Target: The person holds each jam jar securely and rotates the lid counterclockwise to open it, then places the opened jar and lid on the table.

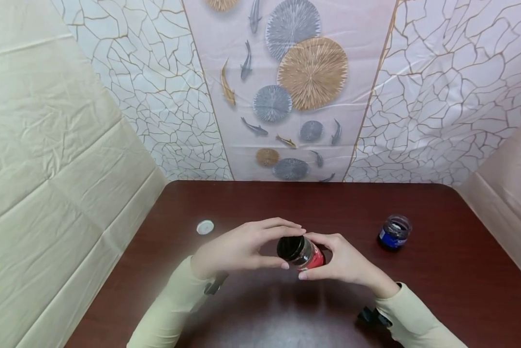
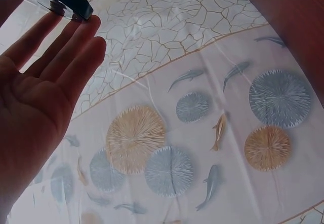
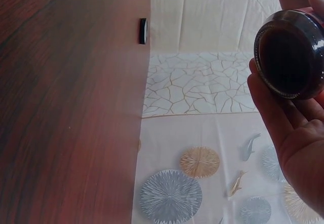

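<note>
the red-labelled jar (image 1: 316, 258) is held tilted above the tabletop (image 1: 439, 290), dark lid (image 1: 290, 248) toward the left hand (image 1: 251, 246). that hand's fingers pinch the lid's rim, seemingly near their tips, so they could slip when turning it. the right hand (image 1: 345, 258) has its fingers clamped round the body; a loose hold might let the jar spin or drop. farther out, a careless right arm could knock the blue-labelled jar (image 1: 393, 239); the white disc (image 1: 205, 227) lies well apart, leftward.
</note>
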Demonstrator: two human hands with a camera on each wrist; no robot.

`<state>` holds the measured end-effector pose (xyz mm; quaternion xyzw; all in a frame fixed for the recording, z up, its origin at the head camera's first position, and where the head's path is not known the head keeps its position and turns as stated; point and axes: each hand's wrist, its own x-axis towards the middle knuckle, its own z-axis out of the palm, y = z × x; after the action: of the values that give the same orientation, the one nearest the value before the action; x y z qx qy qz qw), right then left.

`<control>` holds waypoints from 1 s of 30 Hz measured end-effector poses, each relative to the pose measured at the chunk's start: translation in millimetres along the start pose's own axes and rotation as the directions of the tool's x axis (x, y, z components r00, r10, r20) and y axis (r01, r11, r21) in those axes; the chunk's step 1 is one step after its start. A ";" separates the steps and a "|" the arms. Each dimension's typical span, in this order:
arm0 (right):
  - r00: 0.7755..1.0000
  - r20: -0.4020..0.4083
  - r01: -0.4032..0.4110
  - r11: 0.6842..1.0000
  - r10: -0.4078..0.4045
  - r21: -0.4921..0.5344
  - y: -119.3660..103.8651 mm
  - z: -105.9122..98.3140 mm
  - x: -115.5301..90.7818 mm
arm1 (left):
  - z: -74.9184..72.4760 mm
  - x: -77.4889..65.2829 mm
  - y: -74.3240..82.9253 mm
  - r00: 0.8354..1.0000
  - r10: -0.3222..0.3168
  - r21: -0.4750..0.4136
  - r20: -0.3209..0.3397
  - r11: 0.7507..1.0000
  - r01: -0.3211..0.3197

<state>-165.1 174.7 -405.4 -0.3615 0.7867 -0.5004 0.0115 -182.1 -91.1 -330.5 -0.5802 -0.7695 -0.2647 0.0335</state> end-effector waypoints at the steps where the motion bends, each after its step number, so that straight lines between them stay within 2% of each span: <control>1: 1.000 0.001 0.000 1.000 0.000 -0.002 -0.2 -0.1 0.1 | 0.0 0.1 -0.2 1.000 -0.001 0.001 -0.002 1.000 0.001; 10: 1.000 -0.005 0.003 1.000 -0.003 -0.002 -0.3 -1.4 0.7 | 1.3 0.2 1.5 0.995 -0.077 0.025 -0.057 0.997 0.079; 15: 1.000 -0.005 0.000 1.000 0.000 -0.011 0.0 -2.1 0.5 | 2.5 0.0 1.5 0.992 -0.107 0.023 -0.063 0.994 0.108; 21: 1.000 -0.012 -0.011 1.000 0.011 -0.014 -0.4 -2.4 0.1 | 3.3 -0.2 2.6 0.985 -0.160 0.059 -0.066 0.985 0.164; 26: 1.000 -0.016 -0.008 1.000 0.007 -0.016 0.2 -1.9 -0.1 | 4.1 -0.3 3.4 0.982 -0.173 0.072 -0.069 0.981 0.178; 30: 1.000 -0.014 -0.007 1.000 0.007 -0.009 0.0 -1.4 -0.4 | 3.8 -1.3 3.0 0.987 -0.153 0.035 -0.052 0.987 0.155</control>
<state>-165.4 176.0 -404.8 -0.3552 0.7904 -0.4991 0.0061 -178.0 -90.0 -333.1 -0.5116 -0.8160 -0.2655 0.0433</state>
